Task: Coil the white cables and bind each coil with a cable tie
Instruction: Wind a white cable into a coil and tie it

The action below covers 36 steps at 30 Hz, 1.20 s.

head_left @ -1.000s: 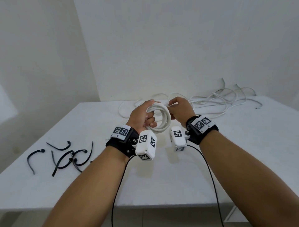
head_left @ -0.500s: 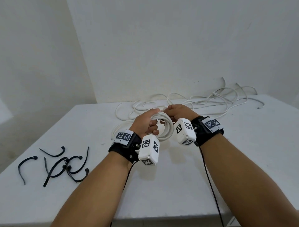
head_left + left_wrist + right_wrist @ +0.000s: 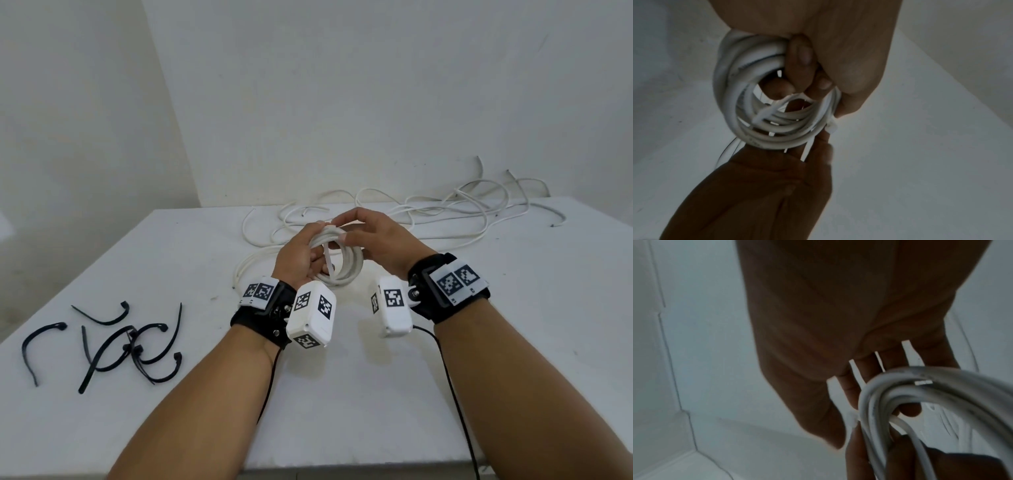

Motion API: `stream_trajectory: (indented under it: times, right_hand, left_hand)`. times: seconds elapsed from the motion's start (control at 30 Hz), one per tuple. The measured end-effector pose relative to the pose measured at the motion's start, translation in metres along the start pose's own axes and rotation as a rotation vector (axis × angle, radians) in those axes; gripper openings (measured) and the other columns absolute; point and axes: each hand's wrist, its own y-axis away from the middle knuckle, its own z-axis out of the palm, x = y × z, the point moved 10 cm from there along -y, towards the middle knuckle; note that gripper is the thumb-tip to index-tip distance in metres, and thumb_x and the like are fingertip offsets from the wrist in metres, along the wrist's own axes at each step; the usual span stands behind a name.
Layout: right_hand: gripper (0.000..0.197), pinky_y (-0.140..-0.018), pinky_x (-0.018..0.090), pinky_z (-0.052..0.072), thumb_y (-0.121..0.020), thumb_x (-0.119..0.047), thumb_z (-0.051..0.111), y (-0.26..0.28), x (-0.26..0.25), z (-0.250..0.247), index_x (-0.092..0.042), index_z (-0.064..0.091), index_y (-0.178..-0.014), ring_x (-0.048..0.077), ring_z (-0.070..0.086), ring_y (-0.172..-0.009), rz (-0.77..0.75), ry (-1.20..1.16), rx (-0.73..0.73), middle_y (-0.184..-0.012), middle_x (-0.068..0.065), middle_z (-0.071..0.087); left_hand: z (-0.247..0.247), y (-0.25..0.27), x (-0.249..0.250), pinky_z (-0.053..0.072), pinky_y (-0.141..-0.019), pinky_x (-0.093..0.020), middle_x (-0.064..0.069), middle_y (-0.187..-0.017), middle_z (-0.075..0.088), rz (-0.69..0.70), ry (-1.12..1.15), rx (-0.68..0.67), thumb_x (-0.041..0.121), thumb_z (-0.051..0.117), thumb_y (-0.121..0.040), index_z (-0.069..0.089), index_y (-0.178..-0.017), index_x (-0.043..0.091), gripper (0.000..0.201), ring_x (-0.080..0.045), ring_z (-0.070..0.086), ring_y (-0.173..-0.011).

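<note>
Both hands hold a small coil of white cable [image 3: 347, 272] in the air above the white table [image 3: 342, 394]. My left hand [image 3: 301, 250] grips the coil's left side, its fingers curled through the middle [image 3: 797, 71]. A thin white cable tie [image 3: 329, 263] runs across the coil, and its tail pokes through the centre [image 3: 766, 112]. My right hand [image 3: 376, 240] pinches the tie at the coil's top rim, thumb against the cable. In the right wrist view the coil [image 3: 920, 395] sits in front of the right hand's fingers [image 3: 869, 369].
Several black cable ties [image 3: 120, 342] lie on the table at the left. A tangle of loose white cables [image 3: 445, 216] spreads along the back edge by the wall. One more cable [image 3: 253, 263] curves on the table just behind the left hand.
The right hand has shifted from the coil's right side to its top rim. A white tie strip now shows across the coil. The left hand keeps its grip.
</note>
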Motion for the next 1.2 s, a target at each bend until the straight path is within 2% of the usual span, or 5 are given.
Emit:
stream_trajectory:
  times: [0.13,0.37,0.6,0.7,1.2]
  right_hand:
    - [0.043,-0.088,0.025,0.043,-0.071,-0.046,0.083,0.014,-0.03,-0.002,-0.04,0.062,-0.109,0.001,0.055,-0.113,-0.17,0.445,0.114,-0.12,-0.015,0.06]
    - [0.03,-0.071,0.03,0.052,-0.066,-0.028,0.088,0.02,-0.03,0.036,-0.027,0.069,-0.089,0.004,0.057,-0.067,-0.163,0.654,-0.112,-0.079,-0.006,0.068]
    - [0.009,-0.061,0.009,0.041,-0.083,-0.012,0.071,0.021,-0.054,-0.004,-0.021,0.074,-0.084,0.004,0.063,-0.072,-0.402,0.638,0.279,-0.093,-0.01,0.067]
    - [0.008,-0.06,0.01,0.042,-0.083,-0.01,0.071,0.019,-0.05,0.002,-0.018,0.074,-0.084,0.007,0.067,-0.077,-0.419,0.62,0.224,-0.119,-0.01,0.064]
    - [0.008,-0.071,0.032,0.059,-0.078,-0.01,0.074,0.024,-0.047,-0.007,-0.016,0.075,-0.083,0.01,0.07,-0.07,-0.459,0.527,0.418,-0.074,-0.005,0.073]
  left_hand:
    - [-0.003,0.013,0.008,0.028,-0.032,-0.014,0.004,-0.038,0.037,0.033,0.101,0.082,0.023,0.057,-0.095,0.054,-0.07,0.012,0.027,-0.009,0.033,-0.025]
    - [-0.019,0.012,0.007,0.028,-0.035,-0.014,-0.001,-0.042,0.032,0.037,0.133,0.189,0.022,0.058,-0.093,0.041,-0.061,0.012,0.037,-0.012,0.027,-0.027]
    - [-0.014,0.007,0.007,0.035,-0.042,-0.024,0.0,-0.05,0.037,0.12,-0.026,0.174,0.02,0.061,-0.09,0.066,-0.091,0.011,0.01,-0.013,0.027,-0.039]
    - [-0.008,0.009,0.009,0.035,-0.04,-0.023,0.002,-0.049,0.042,0.178,-0.075,0.151,0.016,0.061,-0.091,0.065,-0.088,0.01,0.008,-0.013,0.029,-0.04]
    - [-0.005,0.003,0.008,0.033,-0.046,-0.026,0.001,-0.051,0.036,0.165,-0.295,0.046,0.023,0.06,-0.093,0.066,-0.074,0.018,0.021,-0.012,0.029,-0.04]
